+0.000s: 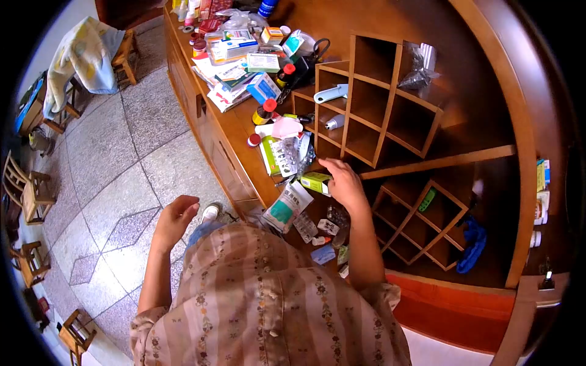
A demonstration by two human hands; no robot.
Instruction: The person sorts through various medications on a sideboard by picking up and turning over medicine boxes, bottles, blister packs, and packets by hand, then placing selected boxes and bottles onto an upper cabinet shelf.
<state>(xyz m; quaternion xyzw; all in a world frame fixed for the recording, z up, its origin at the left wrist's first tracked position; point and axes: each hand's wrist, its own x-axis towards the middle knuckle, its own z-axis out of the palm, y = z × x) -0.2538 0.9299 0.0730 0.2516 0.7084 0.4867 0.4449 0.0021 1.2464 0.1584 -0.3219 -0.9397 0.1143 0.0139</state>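
My right hand [345, 184] reaches over the cabinet top with its fingers stretched out and slightly bent. A green and yellow box [316, 182] lies right against the thumb side of that hand. Just beyond the fingertips is a silver blister pack [285, 155] beside another green box [268, 154]. A white and green packet [287, 206] lies nearer my body. My left hand [175, 221] hangs over the floor to the left, fingers loosely curved and apart, with nothing in it.
A wooden grid shelf [383, 131] stands on the right, holding a light blue handled tool [331, 93]. Below it is a diamond lattice rack [421, 227] with a blue cloth-like bundle [472, 245]. Medicine boxes [264, 63] and red-capped bottles [265, 112] crowd the cabinet's left part.
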